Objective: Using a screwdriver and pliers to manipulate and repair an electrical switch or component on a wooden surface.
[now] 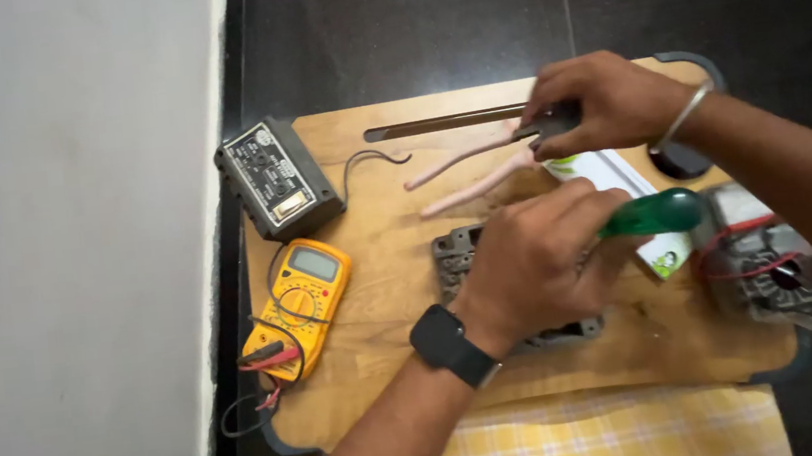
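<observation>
My left hand (540, 259), with a black watch on its wrist, grips a screwdriver with a green translucent handle (656, 214) over a grey metal plate (454, 258) lying on the wooden lap table (379, 261). My right hand (599, 102), a metal bangle on its wrist, pinches the dark head of a pair of pliers (546, 128). The pliers' two pinkish handles (466, 176) point left across the board. The screwdriver's shaft is hidden under my left hand.
A yellow multimeter (298, 305) with red and black leads lies at the board's left. Behind it sits a dark grey electrical box (275, 176). Another device with red wires (766, 260) rests at the right edge, beside a white and green packet (623, 185). A white wall stands left; the floor is dark tile.
</observation>
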